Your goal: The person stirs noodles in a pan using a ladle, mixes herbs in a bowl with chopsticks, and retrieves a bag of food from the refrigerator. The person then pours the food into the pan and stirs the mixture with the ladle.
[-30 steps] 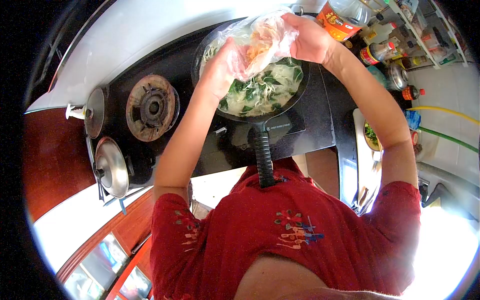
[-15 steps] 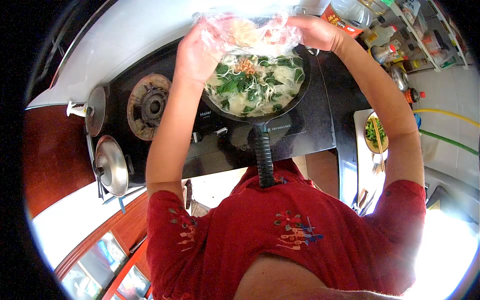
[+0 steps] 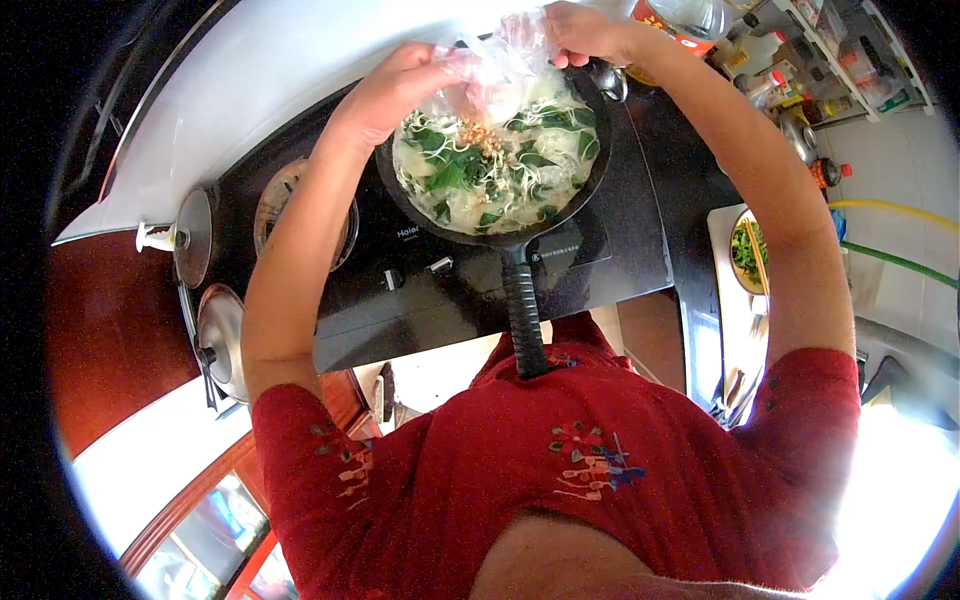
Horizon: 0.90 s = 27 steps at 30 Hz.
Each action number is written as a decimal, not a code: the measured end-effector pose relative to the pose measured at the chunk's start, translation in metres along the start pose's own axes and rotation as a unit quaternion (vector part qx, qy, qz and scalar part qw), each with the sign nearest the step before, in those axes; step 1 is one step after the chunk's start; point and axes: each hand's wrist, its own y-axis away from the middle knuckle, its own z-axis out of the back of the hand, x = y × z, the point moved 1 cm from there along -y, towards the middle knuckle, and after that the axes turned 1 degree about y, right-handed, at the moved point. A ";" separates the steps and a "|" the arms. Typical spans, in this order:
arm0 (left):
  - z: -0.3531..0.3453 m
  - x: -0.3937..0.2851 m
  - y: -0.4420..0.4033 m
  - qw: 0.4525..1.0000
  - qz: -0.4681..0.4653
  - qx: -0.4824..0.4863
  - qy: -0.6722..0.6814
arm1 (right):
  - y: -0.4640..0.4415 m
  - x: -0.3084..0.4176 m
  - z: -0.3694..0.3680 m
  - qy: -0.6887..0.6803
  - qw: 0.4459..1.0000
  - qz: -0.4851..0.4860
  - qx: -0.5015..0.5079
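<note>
Between my two hands hangs a clear plastic bag (image 3: 492,72), held over the far side of a wok. My left hand (image 3: 405,88) grips the bag's left side, and my right hand (image 3: 585,35) pinches its upper right part. What the bag contains is blurred. Below it, the dark wok (image 3: 598,180) holds pale broth with noodle-like strands and green leaves (image 3: 460,168). A small heap of brown chopped bits (image 3: 480,138) floats near the bag's lower edge. The wok's ridged black handle (image 3: 523,310) points toward my body.
At left on the black stove (image 3: 350,330) are a second burner (image 3: 275,205), partly behind my forearm, and two pot lids, one glass (image 3: 196,238) and one metal (image 3: 222,335). A bowl of greens with chopsticks (image 3: 745,255) stands right. Bottles (image 3: 765,88) crowd the back right.
My right hand has moved left and up, and my left hand slightly left. The bag is now bunched narrower between them, where before it was spread wide.
</note>
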 end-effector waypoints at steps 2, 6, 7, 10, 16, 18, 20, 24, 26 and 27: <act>-0.003 -0.001 -0.002 0.994 0.005 0.033 -0.106 | 0.015 0.052 -0.070 0.311 0.916 -0.137 -0.213; -0.018 -0.001 -0.002 0.935 -0.026 0.090 -0.342 | 0.026 0.061 -0.090 0.026 0.978 0.041 -0.201; -0.024 -0.001 -0.001 0.909 -0.062 0.104 -0.398 | 0.027 0.063 -0.095 0.041 0.984 0.060 -0.166; -0.036 0.003 0.004 0.863 -0.120 0.137 -0.471 | 0.030 0.071 -0.101 0.290 0.939 0.163 -0.087; -0.033 0.030 0.018 0.814 -0.078 0.172 -0.550 | 0.044 0.069 -0.114 0.663 0.698 0.236 -0.133; -0.031 0.030 0.021 0.813 -0.119 0.154 -0.548 | 0.048 0.066 -0.120 0.755 0.598 0.246 -0.107; -0.033 0.025 0.022 0.803 -0.160 0.140 -0.556 | 0.051 0.062 -0.123 0.838 0.487 0.227 -0.092; -0.040 0.000 0.023 0.768 -0.201 0.111 -0.599 | 0.058 0.060 -0.125 0.849 0.451 0.224 -0.159; -0.038 -0.004 0.023 0.762 -0.163 0.120 -0.615 | 0.062 0.062 -0.124 0.852 0.449 0.212 -0.165; -0.035 -0.004 0.023 0.765 -0.125 0.140 -0.617 | 0.065 0.063 -0.124 0.854 0.447 0.206 -0.169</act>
